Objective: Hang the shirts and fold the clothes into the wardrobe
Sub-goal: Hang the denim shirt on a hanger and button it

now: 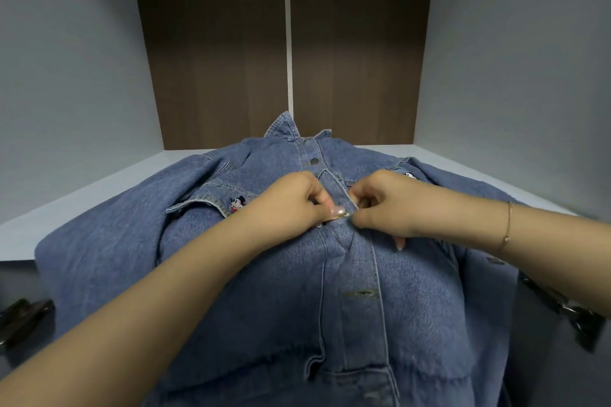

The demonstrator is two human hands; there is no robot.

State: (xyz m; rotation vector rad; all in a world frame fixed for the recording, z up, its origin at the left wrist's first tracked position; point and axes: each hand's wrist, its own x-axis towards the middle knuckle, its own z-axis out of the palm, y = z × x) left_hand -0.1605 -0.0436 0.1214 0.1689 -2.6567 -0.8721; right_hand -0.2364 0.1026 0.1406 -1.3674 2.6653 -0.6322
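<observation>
A blue denim jacket (271,291) lies front up on the white wardrobe shelf (99,188), collar toward the back and hem hanging over the front edge. One metal button (313,161) near the collar is fastened. My left hand (294,200) pinches the left edge of the button placket at chest height. My right hand (383,205) pinches the opposite edge, fingers curled, thumbs almost touching. A small cartoon patch (237,203) shows on the left chest pocket flap. An empty buttonhole (362,292) lies lower on the placket.
The compartment has grey-white side walls (66,76) and a dark wood back panel (215,59) split by a white strip. Door hinges sit at the left front (20,317) and right front (568,311). A thin bracelet circles my right wrist (507,228).
</observation>
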